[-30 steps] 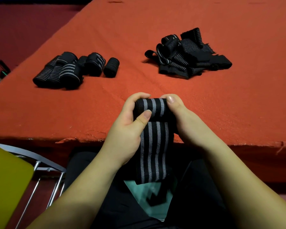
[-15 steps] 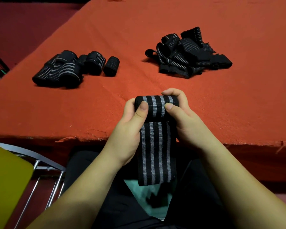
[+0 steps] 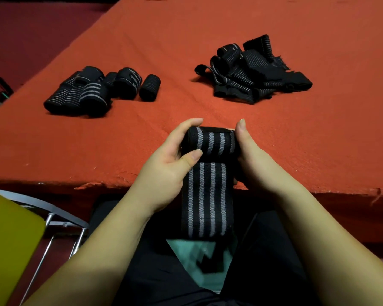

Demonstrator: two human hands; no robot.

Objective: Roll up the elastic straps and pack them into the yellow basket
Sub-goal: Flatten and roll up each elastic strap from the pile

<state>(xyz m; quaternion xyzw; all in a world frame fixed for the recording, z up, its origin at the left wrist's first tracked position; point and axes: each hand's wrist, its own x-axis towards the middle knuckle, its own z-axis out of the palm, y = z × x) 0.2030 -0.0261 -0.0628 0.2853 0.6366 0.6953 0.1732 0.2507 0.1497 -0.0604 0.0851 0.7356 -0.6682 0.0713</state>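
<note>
I see the rolled straps [image 3: 102, 93] lying far left on the surface [image 3: 318, 140], the loose pile [image 3: 254, 74] far right, and the half-rolled strap [image 3: 209, 146] nearest me, between both.

Strap [image 3: 208, 195] black, grey lengthwise stripes — table cover [image 3: 318, 133] orange-red — chair seat [image 3: 7, 239] yellow.

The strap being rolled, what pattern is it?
Black strap with grey lengthwise stripes, head view.

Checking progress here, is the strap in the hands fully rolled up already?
No, the strap is rolled only at its top, and a long flat tail hangs from the left hand and right hand.
</note>
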